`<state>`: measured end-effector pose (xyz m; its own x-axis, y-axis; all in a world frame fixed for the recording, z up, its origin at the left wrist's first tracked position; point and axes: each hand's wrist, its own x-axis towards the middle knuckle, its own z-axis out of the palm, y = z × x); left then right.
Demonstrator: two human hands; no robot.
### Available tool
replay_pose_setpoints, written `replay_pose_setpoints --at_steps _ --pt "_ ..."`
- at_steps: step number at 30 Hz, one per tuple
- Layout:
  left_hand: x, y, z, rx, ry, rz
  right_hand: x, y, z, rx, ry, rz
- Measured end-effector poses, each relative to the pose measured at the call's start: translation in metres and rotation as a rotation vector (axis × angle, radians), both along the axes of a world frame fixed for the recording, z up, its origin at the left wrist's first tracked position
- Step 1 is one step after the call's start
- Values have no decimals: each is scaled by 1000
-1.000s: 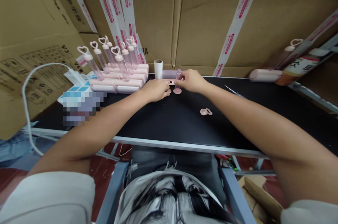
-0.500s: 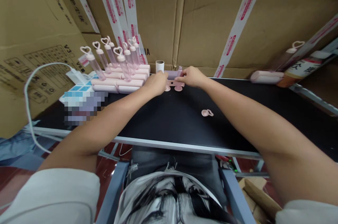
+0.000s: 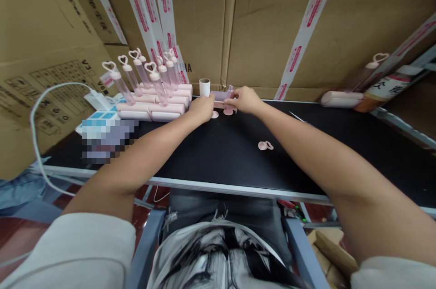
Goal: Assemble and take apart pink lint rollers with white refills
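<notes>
At the back of the black table, my left hand (image 3: 201, 109) is closed on the left end of a pink and lavender piece (image 3: 220, 96). Its fingertips hide part of that end. My right hand (image 3: 248, 99) pinches a clear pink tube (image 3: 230, 94) with a narrow neck, upright at the right end of the same piece. Whether the tube sits in the piece or just in front of it I cannot tell. Round pink discs show below, one of them (image 3: 214, 115) by my left fingers. A white open cylinder (image 3: 205, 87) stands behind my left hand.
Several heart-topped tubes (image 3: 157, 85) stand on pink bases (image 3: 166, 111) at the left. A loose heart cap (image 3: 263, 145) lies in front of my right forearm. A labelled bottle (image 3: 388, 89) leans at the right. Cardboard (image 3: 265, 30) walls the back; a white cable (image 3: 33, 130) loops left.
The clear tube in my right hand has shifted slightly left and lower, covering part of the pink strip. A thin pointed object now shows beside my right forearm. My left hand stays nearly in place.
</notes>
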<state>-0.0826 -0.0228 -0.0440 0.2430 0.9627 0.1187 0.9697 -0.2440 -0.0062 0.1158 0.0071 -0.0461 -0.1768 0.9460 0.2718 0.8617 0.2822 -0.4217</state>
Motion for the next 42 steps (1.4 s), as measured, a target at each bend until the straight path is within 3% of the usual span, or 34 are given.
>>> replay_pose_setpoints --at_steps 16,23,42 --pt "-9 -6 4 25 48 -37 2 -4 9 -24 -81 -52" --pt "-19 -7 10 -55 60 -162 3 -3 10 -22 -102 -45" --pt "-15 -2 -4 28 47 -161 5 -2 4 -49 -103 -44"
